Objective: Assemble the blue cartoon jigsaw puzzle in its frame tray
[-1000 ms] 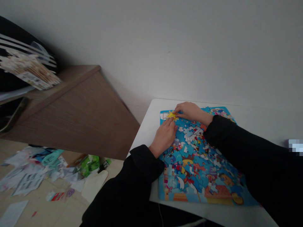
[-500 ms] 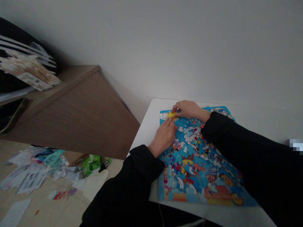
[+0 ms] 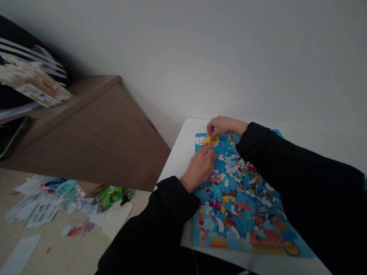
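Note:
A colourful cartoon jigsaw puzzle (image 3: 226, 183) with a blue border lies on a white table, its pieces packed over most of the board. My left hand (image 3: 200, 165) rests palm down on the puzzle's left side, its fingers stretched toward a yellow sun (image 3: 215, 141) in the far left corner. From the far side, my right hand (image 3: 222, 126) reaches in with thumb and fingers pinched together at that sun. Whatever sits between those fingertips is too small and covered to make out. My right sleeve hides much of the board's right side.
The white table (image 3: 178, 152) stands against a grey wall. To the left is a brown wooden cabinet (image 3: 114, 137), with a bundle of cotton swabs (image 3: 37, 84) and a phone (image 3: 13, 133) on top. Papers and plastic wrappers (image 3: 71, 198) litter the floor below.
My right hand has shifted slightly to the left and away from me, showing more of the sun. The left hand stays nearly in place. The view has moved a little.

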`<action>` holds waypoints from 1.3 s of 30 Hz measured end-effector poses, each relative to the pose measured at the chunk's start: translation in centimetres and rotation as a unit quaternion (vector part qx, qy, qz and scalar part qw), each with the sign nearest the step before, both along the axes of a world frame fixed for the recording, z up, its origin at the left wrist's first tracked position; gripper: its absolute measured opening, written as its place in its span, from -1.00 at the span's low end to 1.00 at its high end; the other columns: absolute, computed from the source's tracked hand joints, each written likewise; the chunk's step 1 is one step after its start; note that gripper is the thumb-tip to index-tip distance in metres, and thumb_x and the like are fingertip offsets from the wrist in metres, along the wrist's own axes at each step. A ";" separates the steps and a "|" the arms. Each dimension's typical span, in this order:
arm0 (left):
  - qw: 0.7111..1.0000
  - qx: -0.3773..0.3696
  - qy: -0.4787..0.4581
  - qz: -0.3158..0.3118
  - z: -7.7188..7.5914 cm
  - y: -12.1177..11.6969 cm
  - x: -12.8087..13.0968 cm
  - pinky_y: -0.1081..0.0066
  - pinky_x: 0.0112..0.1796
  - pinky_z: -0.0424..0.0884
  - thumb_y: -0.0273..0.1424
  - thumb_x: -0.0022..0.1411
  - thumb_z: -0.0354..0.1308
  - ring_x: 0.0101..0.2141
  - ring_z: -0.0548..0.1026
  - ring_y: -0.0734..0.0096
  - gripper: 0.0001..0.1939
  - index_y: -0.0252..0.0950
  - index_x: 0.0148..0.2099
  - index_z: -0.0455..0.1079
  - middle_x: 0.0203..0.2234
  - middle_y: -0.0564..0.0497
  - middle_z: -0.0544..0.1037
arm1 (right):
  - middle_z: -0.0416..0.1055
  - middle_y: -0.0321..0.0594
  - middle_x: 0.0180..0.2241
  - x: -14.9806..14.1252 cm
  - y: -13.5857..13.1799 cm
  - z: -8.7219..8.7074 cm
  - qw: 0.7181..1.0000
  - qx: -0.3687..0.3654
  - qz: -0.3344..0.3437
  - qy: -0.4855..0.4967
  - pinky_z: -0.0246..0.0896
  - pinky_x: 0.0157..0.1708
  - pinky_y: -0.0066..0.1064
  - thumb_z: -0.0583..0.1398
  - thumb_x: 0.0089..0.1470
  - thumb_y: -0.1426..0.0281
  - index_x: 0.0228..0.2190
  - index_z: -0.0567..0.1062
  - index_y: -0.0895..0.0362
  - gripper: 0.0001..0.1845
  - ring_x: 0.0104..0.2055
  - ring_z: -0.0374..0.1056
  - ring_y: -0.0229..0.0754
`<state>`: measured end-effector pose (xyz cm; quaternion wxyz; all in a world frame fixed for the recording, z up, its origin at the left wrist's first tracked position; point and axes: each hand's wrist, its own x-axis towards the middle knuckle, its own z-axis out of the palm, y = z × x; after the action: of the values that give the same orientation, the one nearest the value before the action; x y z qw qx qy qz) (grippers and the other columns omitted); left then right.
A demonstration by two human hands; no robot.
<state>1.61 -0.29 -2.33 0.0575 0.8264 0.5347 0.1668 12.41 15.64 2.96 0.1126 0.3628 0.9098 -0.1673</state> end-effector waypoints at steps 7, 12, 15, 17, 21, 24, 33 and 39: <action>1.000 0.003 0.012 0.003 0.1 -0.1 0.1 0.14 0.16 0.21 -0.42 0.41 -0.19 0.16 0.28 0.21 -0.77 -0.34 -0.21 0.27 0.04 -0.27 0.42 | 0.53 -0.24 -0.43 -1.5 -0.1 0.7 0.995 -0.055 -0.037 -0.072 0.26 -0.45 -0.42 0.34 -0.14 0.37 -0.32 0.59 0.15 -0.76 -0.46 0.38 -0.26; 1.000 0.006 0.023 0.006 0.1 -0.1 0.2 0.12 0.16 0.21 -0.43 0.40 -0.17 0.18 0.26 0.18 -0.78 -0.36 -0.20 0.27 0.08 -0.30 0.39 | 0.53 -0.21 -0.45 -1.5 -0.1 0.7 0.996 -0.051 -0.030 -0.066 0.26 -0.45 -0.40 0.33 -0.13 0.35 -0.35 0.59 0.19 -0.76 -0.48 0.38 -0.24; 1.000 0.006 0.018 0.004 0.0 -0.1 0.1 0.15 0.17 0.20 -0.43 0.40 -0.17 0.18 0.27 0.19 -0.78 -0.39 -0.18 0.28 0.09 -0.33 0.38 | 0.54 -0.20 -0.37 -0.2 0.1 0.4 0.999 -0.040 -0.007 -0.034 0.25 -0.39 -0.41 0.31 -0.10 0.35 -0.33 0.58 0.17 -0.77 -0.41 0.40 -0.23; 1.000 0.003 0.012 0.006 0.0 -0.1 0.1 0.13 0.17 0.21 -0.43 0.40 -0.18 0.18 0.26 0.20 -0.77 -0.39 -0.16 0.28 0.09 -0.33 0.37 | 0.54 -0.21 -0.33 1.3 0.0 0.0 0.999 -0.029 0.024 0.029 0.24 -0.33 -0.42 0.28 -0.06 0.35 -0.32 0.58 0.16 -0.79 -0.34 0.42 -0.23; 1.000 -0.002 0.011 0.005 -0.1 0.0 0.1 0.09 0.16 0.21 -0.43 0.40 -0.19 0.18 0.26 0.18 -0.77 -0.39 -0.12 0.28 0.10 -0.32 0.37 | 0.54 -0.18 -0.26 4.3 -1.1 -1.2 0.991 0.037 0.064 0.110 0.22 -0.24 -0.38 0.26 -0.04 0.29 -0.22 0.55 0.15 -0.69 -0.23 0.42 -0.16; 1.000 -0.004 0.011 0.009 -0.1 0.0 0.2 0.12 0.17 0.20 -0.44 0.40 -0.19 0.18 0.26 0.18 -0.76 -0.40 -0.13 0.29 0.09 -0.32 0.38 | 0.51 -0.09 -0.16 5.0 -2.3 -2.0 0.986 0.125 0.064 0.090 0.19 -0.20 -0.32 0.20 0.05 0.22 -0.14 0.52 0.17 -0.62 -0.13 0.39 -0.06; 1.000 0.004 0.004 0.024 -0.1 0.0 0.2 0.15 0.15 0.23 -0.43 0.40 -0.18 0.15 0.30 0.20 -0.77 -0.37 -0.14 0.29 0.05 -0.26 0.42 | 0.48 -0.05 -0.17 3.8 -4.6 -1.5 0.978 0.199 0.065 0.015 0.10 -0.39 -0.35 0.06 0.18 0.29 -0.18 0.53 0.17 -0.68 -0.19 0.39 -0.06; 1.000 0.002 0.010 0.024 -0.1 0.0 0.3 0.16 0.17 0.19 -0.43 0.40 -0.19 0.17 0.27 0.17 -0.73 -0.44 -0.12 0.30 0.08 -0.33 0.38 | 0.48 -0.04 -0.18 3.9 -5.1 -1.6 0.976 0.209 0.059 0.015 0.10 -0.41 -0.34 -0.01 0.23 0.29 -0.16 0.53 0.16 -0.63 -0.21 0.40 -0.06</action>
<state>1.88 -0.30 -2.48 0.0462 0.8153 0.5543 0.1609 16.26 10.58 1.34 0.0301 0.3218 0.9459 0.0276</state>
